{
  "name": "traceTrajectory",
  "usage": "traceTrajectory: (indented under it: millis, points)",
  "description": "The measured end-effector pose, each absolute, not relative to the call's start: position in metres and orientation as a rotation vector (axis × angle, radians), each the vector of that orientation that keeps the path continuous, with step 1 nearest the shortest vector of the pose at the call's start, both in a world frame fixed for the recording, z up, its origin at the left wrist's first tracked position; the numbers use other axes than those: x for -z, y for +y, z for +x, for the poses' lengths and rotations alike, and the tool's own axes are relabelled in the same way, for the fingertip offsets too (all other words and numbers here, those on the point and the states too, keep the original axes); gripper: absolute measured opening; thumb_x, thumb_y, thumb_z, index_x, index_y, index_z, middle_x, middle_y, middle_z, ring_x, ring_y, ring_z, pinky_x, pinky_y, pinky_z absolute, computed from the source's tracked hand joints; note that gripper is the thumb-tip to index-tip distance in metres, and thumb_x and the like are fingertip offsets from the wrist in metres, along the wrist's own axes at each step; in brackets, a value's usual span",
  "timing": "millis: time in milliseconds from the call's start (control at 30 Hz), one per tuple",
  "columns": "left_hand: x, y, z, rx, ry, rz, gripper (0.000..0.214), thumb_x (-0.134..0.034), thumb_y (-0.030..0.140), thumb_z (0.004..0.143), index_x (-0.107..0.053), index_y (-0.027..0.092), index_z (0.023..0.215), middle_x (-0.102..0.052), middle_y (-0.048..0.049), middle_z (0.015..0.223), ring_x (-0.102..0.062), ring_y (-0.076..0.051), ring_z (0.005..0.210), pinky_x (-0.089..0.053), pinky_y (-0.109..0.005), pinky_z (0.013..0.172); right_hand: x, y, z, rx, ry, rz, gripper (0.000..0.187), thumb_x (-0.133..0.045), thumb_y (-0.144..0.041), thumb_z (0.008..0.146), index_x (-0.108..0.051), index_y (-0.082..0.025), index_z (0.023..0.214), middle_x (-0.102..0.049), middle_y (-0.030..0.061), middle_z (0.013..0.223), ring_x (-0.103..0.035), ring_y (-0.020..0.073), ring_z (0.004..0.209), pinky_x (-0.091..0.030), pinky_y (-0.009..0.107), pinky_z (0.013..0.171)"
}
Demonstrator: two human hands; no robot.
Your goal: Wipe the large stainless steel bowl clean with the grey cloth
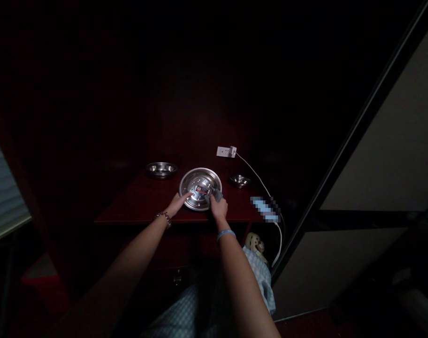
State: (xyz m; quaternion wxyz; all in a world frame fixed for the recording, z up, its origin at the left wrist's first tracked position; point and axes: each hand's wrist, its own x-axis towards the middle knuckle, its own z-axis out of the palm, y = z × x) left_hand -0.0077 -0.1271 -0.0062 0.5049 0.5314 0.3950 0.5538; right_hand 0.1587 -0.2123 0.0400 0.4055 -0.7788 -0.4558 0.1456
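A round stainless steel basin with a label in its middle is tilted towards me over the dark red desk. My left hand grips its lower left rim, thumb over the inside and the other fingers hidden behind. In my right hand is a grey cloth, pressed against the basin's right inner side. Behind and to the left sits a metal bowl, perhaps more than one nested together. A smaller metal bowl stands to the right of the basin.
The dark red desk ends at a front edge near my wrists. A white wall socket holds a plug, whose white cable runs down past a pixelated object on the desk's right. A beige clog shows below.
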Motion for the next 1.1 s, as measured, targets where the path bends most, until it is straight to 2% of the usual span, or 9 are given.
traceTrajectory:
  millis: [200,367,567,833,1100]
  points:
    - [0.003,-0.128,-0.009,-1.339,1.014,1.221,0.053,-0.078,0.036,0.066,-0.067,0.012,0.112,-0.075,-0.0133,0.106,-0.067,-0.028,0.107,-0.049,-0.039,0.098,-0.036,-0.208,0.162,-0.385,-1.17,-1.899,0.043,-0.051,-0.047,0.088,-0.071,-0.015,0.11,-0.072,0.0131,0.108,-0.068,0.0225,0.102,-0.05,0.025,0.083]
    - [0.001,-0.133,-0.008,-1.298,0.993,1.273,0.045,-0.071,0.032,0.073,-0.066,0.013,0.114,-0.074,-0.012,0.108,-0.065,-0.027,0.111,-0.048,-0.037,0.098,-0.04,-0.212,0.163,-0.402,-1.12,-1.942,0.045,-0.052,-0.049,0.087,-0.072,-0.015,0.107,-0.072,0.0152,0.108,-0.068,0.0259,0.101,-0.051,0.029,0.083]
    - [0.001,-0.135,-0.006,-1.284,1.058,1.348,0.039,-0.066,0.023,0.075,-0.066,0.013,0.113,-0.073,-0.0109,0.113,-0.064,-0.025,0.113,-0.048,-0.035,0.097,-0.045,-0.217,0.161,-0.396,-1.065,-1.982,0.043,-0.053,-0.049,0.086,-0.073,-0.016,0.106,-0.072,0.0148,0.106,-0.068,0.0265,0.1,-0.052,0.03,0.081]
    - [-0.002,-0.141,-0.003,-1.266,1.067,1.496,0.028,-0.065,0.02,0.072,-0.07,0.013,0.099,-0.077,-0.0085,0.096,-0.067,-0.027,0.107,-0.05,-0.034,0.095,-0.046,-0.22,0.162,-0.327,-1.017,-2.009,0.043,-0.053,-0.045,0.087,-0.07,-0.015,0.112,-0.071,0.016,0.108,-0.069,0.0271,0.1,-0.053,0.032,0.082]
    - [-0.006,-0.148,-0.002,-1.285,1.007,1.504,0.028,-0.063,0.021,0.075,-0.069,0.013,0.101,-0.075,-0.009,0.106,-0.065,-0.026,0.111,-0.047,-0.036,0.099,-0.041,-0.214,0.166,-0.334,-0.999,-1.968,0.044,-0.055,-0.045,0.086,-0.071,-0.014,0.113,-0.071,0.0167,0.109,-0.068,0.0285,0.101,-0.052,0.032,0.083]
